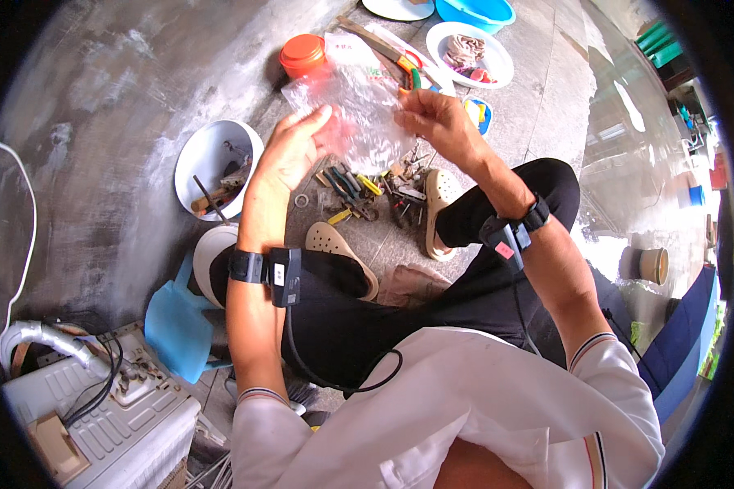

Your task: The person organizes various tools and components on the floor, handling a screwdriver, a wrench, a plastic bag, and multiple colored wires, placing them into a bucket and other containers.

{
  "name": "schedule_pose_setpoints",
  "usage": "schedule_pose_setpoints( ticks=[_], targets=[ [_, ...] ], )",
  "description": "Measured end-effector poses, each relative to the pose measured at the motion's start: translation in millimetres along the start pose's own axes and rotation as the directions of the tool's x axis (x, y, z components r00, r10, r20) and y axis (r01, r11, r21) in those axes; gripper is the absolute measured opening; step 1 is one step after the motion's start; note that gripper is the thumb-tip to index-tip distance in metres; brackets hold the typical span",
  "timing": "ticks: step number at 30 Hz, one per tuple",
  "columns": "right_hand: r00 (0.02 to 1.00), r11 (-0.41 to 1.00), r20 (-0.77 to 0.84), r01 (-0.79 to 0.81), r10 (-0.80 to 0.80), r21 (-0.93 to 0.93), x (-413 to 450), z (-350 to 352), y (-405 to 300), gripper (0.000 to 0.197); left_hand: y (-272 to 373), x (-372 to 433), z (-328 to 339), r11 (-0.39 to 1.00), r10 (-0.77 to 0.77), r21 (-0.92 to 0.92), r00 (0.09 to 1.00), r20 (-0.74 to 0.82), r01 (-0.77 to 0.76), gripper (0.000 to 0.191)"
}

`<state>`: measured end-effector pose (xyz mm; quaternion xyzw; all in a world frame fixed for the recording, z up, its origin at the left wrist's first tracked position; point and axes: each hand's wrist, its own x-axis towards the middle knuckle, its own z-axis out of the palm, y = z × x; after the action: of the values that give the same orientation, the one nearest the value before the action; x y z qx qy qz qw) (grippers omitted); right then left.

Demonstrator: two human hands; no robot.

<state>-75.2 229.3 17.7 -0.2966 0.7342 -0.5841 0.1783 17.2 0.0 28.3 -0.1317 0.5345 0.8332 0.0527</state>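
Note:
A crumpled clear plastic bag (376, 131) is stretched between my two hands above the floor. My left hand (295, 145) holds its left side, thumb up, with the fingers partly behind the film. At the bag's right edge, my right hand (441, 122) pinches the plastic between thumb and curled fingers. Below the bag lies a pile of hand tools, among them pliers (344, 185) and a yellow-handled tool (369, 184). Part of the pile is hidden by the bag. Just beyond my right hand rests a saw (376, 41) with an orange and green handle.
A white bucket (189, 147) holding tools stands left, near a blue plastic chair (177, 330). Ahead are an orange-lidded container (301, 54), a printed white bag (348, 52), a white basin (501, 52) with cloth and a blue basin (477, 15). A cream clog (443, 189) borders the tools.

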Motion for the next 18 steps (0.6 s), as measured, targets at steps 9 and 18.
schedule_pose_setpoints(
  ticks=[9, 18],
  targets=[
    [0.999, 0.978, 0.049, -0.016, 0.006, 0.207, 43, 11, -9, 0.023, 45, -2, -16, 0.986, 0.161, 0.072, 0.970, -0.182, -0.151, 0.026],
    [0.929, 0.903, 0.159, -0.268, 0.335, -0.336, 63, 52, 163, 0.023, 44, 14, -50, 0.973, 0.231, 0.084, 0.866, -0.444, -0.216, 0.026]
  ],
)
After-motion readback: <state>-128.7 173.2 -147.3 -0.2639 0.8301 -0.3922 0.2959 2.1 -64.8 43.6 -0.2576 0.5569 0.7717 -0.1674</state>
